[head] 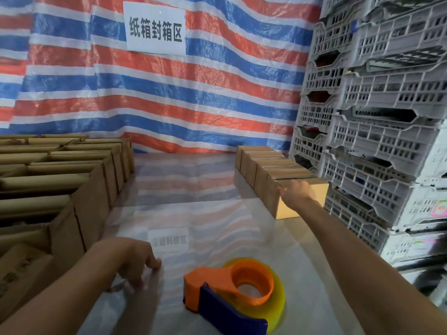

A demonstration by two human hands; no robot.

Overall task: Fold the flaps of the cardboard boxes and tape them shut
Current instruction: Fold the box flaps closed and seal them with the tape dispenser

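Note:
A row of closed, taped cardboard boxes (263,165) runs along the right side of the table toward the back. My right hand (296,192) rests on top of the nearest closed box (300,206), thumb at its left front corner; the fingers are mostly hidden behind the hand. My left hand (135,258) rests on the table with its fingertips touching the surface and holds nothing. An orange and blue tape dispenser (229,293) with a yellow roll lies on the table between my arms. Several open cardboard boxes (72,180) stand packed together on the left.
The glossy table (183,189) reflects a striped red, white and blue tarp (169,93) hanging behind it, with a white paper sign (154,27). Tall stacks of grey plastic crates (377,117) stand at the right, close behind the closed boxes.

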